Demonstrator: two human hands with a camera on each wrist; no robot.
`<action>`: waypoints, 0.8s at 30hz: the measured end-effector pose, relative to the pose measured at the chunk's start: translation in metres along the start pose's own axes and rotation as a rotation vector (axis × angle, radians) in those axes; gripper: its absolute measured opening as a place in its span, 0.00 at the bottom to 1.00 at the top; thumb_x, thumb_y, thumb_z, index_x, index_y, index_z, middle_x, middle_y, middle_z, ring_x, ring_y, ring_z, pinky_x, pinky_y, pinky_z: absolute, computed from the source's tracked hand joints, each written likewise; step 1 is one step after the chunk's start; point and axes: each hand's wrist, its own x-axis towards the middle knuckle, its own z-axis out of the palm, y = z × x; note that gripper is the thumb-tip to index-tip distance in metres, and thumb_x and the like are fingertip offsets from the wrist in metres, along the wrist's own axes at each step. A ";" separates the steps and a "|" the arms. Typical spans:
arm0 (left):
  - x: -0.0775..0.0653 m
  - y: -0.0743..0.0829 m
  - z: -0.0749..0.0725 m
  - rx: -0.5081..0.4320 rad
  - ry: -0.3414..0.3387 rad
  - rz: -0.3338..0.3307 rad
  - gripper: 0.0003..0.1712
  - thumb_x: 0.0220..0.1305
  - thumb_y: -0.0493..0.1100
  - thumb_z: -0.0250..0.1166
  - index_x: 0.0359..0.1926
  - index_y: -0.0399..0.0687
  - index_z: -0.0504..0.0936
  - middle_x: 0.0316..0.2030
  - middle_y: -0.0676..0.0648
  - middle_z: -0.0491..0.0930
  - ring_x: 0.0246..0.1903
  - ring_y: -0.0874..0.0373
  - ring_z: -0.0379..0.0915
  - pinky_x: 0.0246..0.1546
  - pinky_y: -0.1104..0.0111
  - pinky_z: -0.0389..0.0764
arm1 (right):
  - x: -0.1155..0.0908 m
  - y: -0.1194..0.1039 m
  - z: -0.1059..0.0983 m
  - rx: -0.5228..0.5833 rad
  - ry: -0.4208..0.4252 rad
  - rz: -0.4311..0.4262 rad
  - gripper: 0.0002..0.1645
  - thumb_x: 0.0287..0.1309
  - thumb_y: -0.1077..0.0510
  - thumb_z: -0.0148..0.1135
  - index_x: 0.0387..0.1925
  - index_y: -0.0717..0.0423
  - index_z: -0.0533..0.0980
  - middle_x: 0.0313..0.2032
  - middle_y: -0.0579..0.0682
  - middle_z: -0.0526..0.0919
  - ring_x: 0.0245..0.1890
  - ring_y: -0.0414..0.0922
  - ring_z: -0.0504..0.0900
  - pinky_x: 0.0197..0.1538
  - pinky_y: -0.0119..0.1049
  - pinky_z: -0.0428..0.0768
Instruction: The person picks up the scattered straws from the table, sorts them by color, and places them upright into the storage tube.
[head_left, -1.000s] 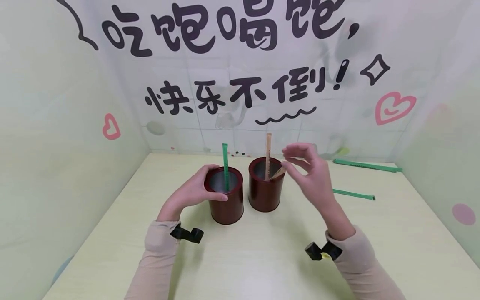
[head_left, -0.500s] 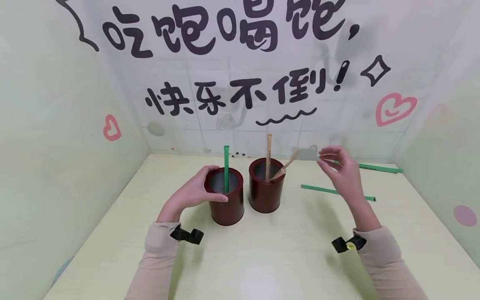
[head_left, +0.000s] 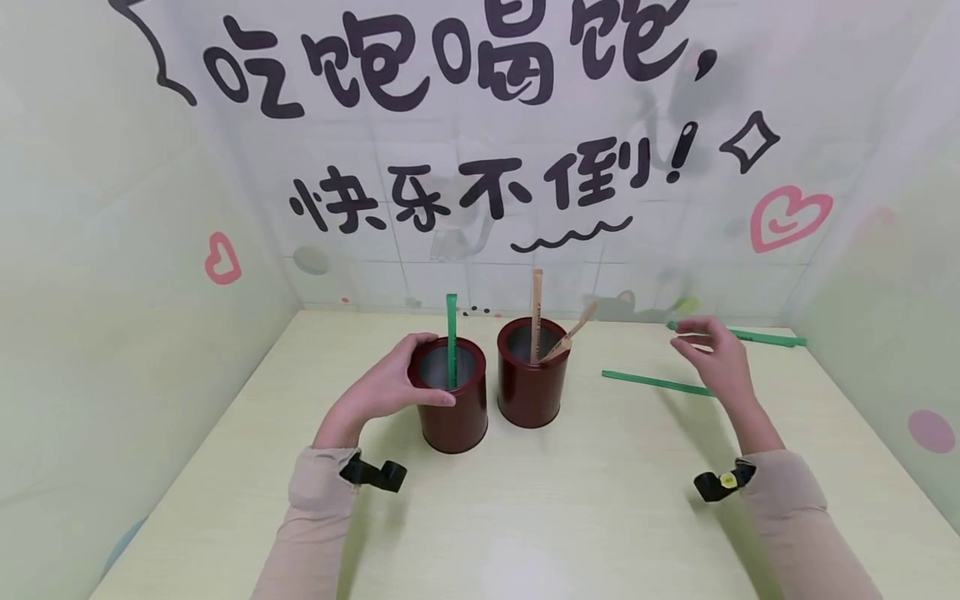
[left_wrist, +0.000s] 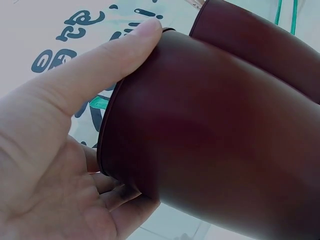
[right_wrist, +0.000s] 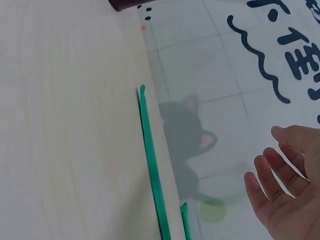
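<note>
My left hand (head_left: 386, 385) grips the left dark red can (head_left: 456, 425) by its rim, thumb in front and fingers round the far side. A slim green wrapped straw (head_left: 452, 329) stands in that can. Beside it is a second dark red can (head_left: 528, 393), holding an upright tan wrapped straw (head_left: 537, 304) and another tan straw (head_left: 583, 318) that leans right over the rim. My right hand (head_left: 716, 354) hovers at the right with relaxed fingers and nothing in them. Near it lie a green straw (head_left: 652, 382) and, farther back, more green straw (head_left: 768, 338).
The pale tabletop (head_left: 540, 508) meets a white back wall (head_left: 345, 279) printed with black writing. Side walls enclose the table left and right. Both cans stand close together near the middle.
My right hand has let go of the leaning tan straw and moved right, over the green straws. My left hand keeps its grip on the left can.
</note>
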 end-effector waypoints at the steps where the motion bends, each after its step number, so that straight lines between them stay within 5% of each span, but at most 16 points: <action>1: 0.000 0.000 0.000 0.000 0.000 -0.001 0.54 0.51 0.50 0.78 0.71 0.40 0.58 0.66 0.39 0.67 0.63 0.44 0.67 0.64 0.49 0.73 | -0.001 0.004 -0.001 -0.015 -0.006 0.011 0.22 0.67 0.56 0.63 0.56 0.65 0.74 0.52 0.60 0.80 0.41 0.16 0.72 0.45 0.09 0.72; 8: -0.001 -0.002 0.001 -0.005 -0.003 -0.001 0.54 0.51 0.50 0.78 0.71 0.40 0.57 0.66 0.39 0.67 0.63 0.43 0.68 0.64 0.49 0.73 | -0.004 0.028 -0.006 -0.092 -0.112 0.088 0.25 0.67 0.53 0.63 0.58 0.65 0.74 0.55 0.67 0.79 0.41 0.19 0.73 0.41 0.12 0.71; 11: -0.001 -0.002 0.001 -0.008 -0.001 -0.002 0.54 0.51 0.50 0.78 0.71 0.40 0.57 0.66 0.39 0.67 0.63 0.44 0.68 0.64 0.49 0.73 | -0.005 0.039 -0.007 -0.109 -0.215 0.105 0.26 0.66 0.54 0.64 0.59 0.66 0.73 0.57 0.67 0.79 0.47 0.40 0.83 0.42 0.15 0.72; 15: -0.001 -0.002 0.001 -0.008 -0.003 -0.005 0.54 0.51 0.50 0.78 0.72 0.40 0.57 0.66 0.39 0.67 0.63 0.44 0.68 0.64 0.50 0.73 | -0.005 0.050 -0.007 -0.165 -0.352 0.100 0.25 0.64 0.58 0.65 0.57 0.68 0.75 0.54 0.69 0.80 0.53 0.61 0.81 0.45 0.23 0.77; 24: 0.001 0.000 0.000 -0.013 -0.006 -0.002 0.54 0.51 0.50 0.78 0.71 0.40 0.57 0.66 0.39 0.67 0.63 0.44 0.68 0.64 0.49 0.73 | -0.002 0.049 -0.005 -0.309 -0.515 0.031 0.10 0.59 0.69 0.64 0.43 0.64 0.83 0.37 0.57 0.86 0.38 0.46 0.80 0.43 0.36 0.77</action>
